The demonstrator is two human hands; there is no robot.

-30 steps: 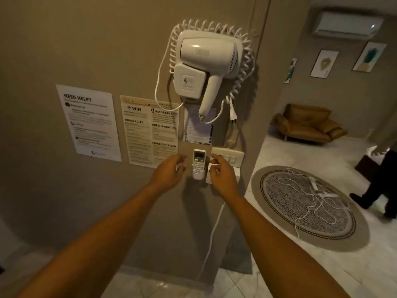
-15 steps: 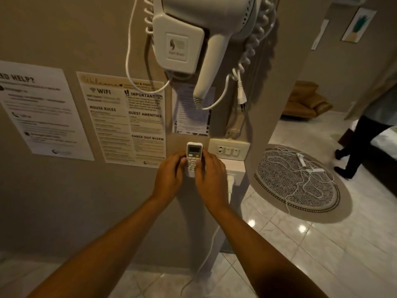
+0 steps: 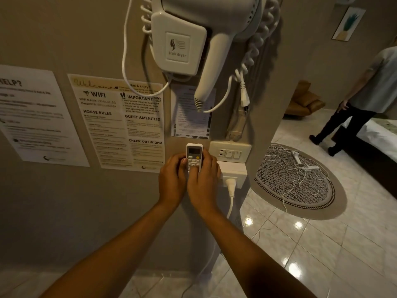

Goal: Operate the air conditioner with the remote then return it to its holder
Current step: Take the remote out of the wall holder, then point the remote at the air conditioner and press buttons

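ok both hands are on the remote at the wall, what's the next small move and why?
Probably slide the remote straight up out of its holder. Both hands, left and right, already close around its lower half against the wall, hiding the holder, and only its screen end shows, beside the switch plate. It likely must come free before aiming.

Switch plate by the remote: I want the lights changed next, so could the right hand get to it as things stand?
Probably yes. The switch plate sits uncovered just beside the right hand, but that hand is on the remote.
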